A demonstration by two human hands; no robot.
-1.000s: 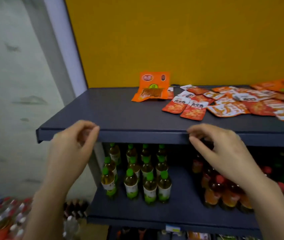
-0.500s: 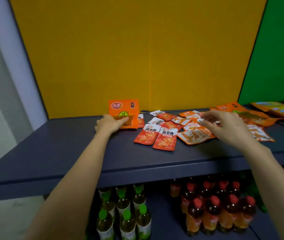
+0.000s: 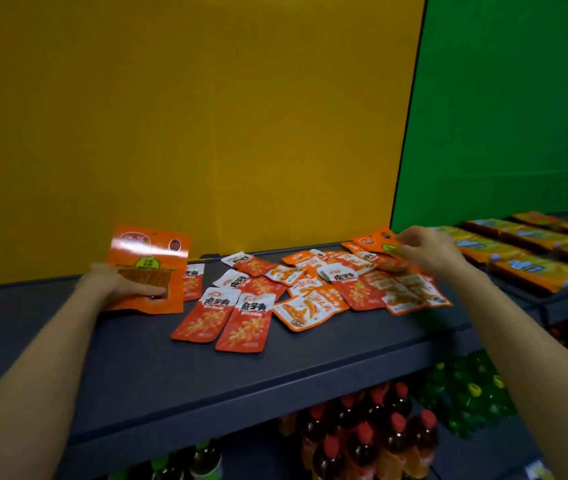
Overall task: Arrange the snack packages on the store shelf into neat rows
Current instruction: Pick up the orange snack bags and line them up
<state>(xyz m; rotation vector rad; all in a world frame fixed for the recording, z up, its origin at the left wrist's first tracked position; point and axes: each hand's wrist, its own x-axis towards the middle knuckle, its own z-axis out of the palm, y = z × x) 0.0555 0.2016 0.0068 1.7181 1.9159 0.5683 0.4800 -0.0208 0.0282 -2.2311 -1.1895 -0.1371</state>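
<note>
Your left hand (image 3: 121,287) gripped a large orange pouch (image 3: 149,252), your right hand (image 3: 429,252) pinched a second pouch (image 3: 378,241) — red sachets (image 3: 246,323) scattered between.

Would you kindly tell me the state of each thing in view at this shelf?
left hand, grips the large orange pouch.
large orange pouch, held upright, left of the small red packets.
right hand, fingers at a second orange pouch; grip unclear through blur.
second orange pouch, lying behind the packets.
small red packets, flat, scattered, overlapping, not in rows.
yellow-orange packages, in neat rows at right.
bottles, upright below.
</note>
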